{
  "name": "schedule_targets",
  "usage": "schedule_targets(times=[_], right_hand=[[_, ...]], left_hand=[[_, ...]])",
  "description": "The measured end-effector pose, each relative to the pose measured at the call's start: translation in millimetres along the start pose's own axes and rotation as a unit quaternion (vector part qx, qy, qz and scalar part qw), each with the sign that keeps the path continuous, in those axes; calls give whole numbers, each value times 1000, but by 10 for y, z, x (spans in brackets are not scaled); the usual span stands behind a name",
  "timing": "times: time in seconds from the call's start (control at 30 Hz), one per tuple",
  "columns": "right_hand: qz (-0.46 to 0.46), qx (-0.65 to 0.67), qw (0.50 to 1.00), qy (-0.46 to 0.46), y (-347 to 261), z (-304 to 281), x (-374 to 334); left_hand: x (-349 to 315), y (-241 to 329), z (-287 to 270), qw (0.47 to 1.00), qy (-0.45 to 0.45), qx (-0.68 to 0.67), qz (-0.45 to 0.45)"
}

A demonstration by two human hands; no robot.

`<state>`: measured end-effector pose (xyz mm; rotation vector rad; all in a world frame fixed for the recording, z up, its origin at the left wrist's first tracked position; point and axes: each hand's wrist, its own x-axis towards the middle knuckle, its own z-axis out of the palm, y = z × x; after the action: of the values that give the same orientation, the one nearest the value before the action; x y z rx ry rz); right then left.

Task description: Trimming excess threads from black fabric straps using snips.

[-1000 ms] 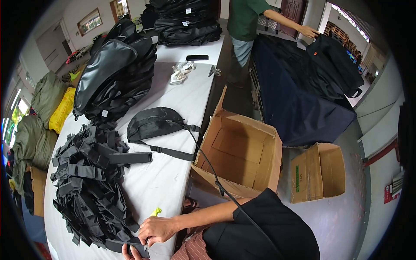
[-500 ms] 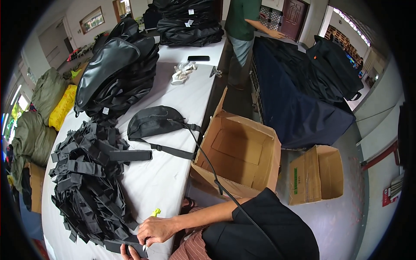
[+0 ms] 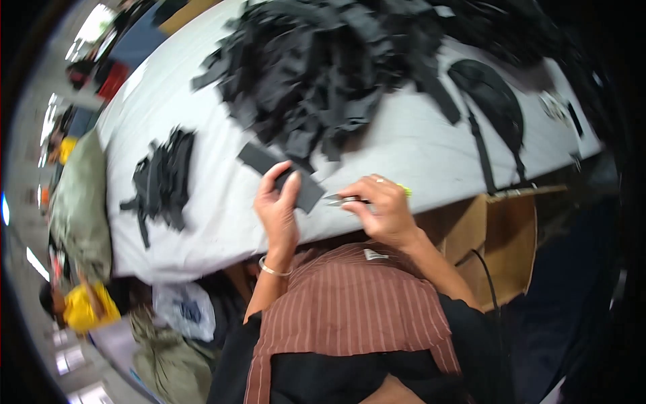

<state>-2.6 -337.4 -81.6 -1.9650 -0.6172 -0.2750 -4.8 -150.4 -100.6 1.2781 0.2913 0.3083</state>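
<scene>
Thumb and fingers of my left hand pinch a flat black fabric strip above the near part of the table. The strip slants from upper left to lower right. My right hand is closed round small metal thread snips, whose tips point at the strip's right end. Whether the blades touch the fabric I cannot tell. Something yellow-green shows behind the right hand. Just beyond my hands lies a big heap of similar black strips. A smaller pile of black strips lies to the left.
A black waist bag with its strap lies right of the heap on the white table. Below the table's right edge stands an open cardboard box. Olive sacks and a person in yellow are at the left.
The view has swung round, bringing the small left pile into sight. Both hands now show fully, with the strip raised between them instead of down beside the heap.
</scene>
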Motion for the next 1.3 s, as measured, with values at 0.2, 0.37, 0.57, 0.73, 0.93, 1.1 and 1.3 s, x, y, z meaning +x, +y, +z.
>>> schedule_targets(times=[0.2,0.37,0.57,0.73,0.93,1.1,1.3], right_hand=[[-1,2,1000,-27,49,116,55],[-16,-4,999,-34,4,220,98],[-24,-9,999,-29,12,298,116],[-56,-45,997,-39,63,269,119],[130,120,984,8,100,289,107],[88,156,983,-30,-60,331,234],[6,170,984,-57,7,323,298]], left_hand=[[-19,34,-71,999,25,-28,-21],[-14,28,-111,999,19,-29,-20],[-21,-11,-86,999,10,-40,-27],[-41,11,-94,998,13,-42,-37],[-63,45,-111,997,17,-67,-46],[-87,87,-123,993,16,-97,-59],[-209,300,-102,980,-90,-84,-157]])
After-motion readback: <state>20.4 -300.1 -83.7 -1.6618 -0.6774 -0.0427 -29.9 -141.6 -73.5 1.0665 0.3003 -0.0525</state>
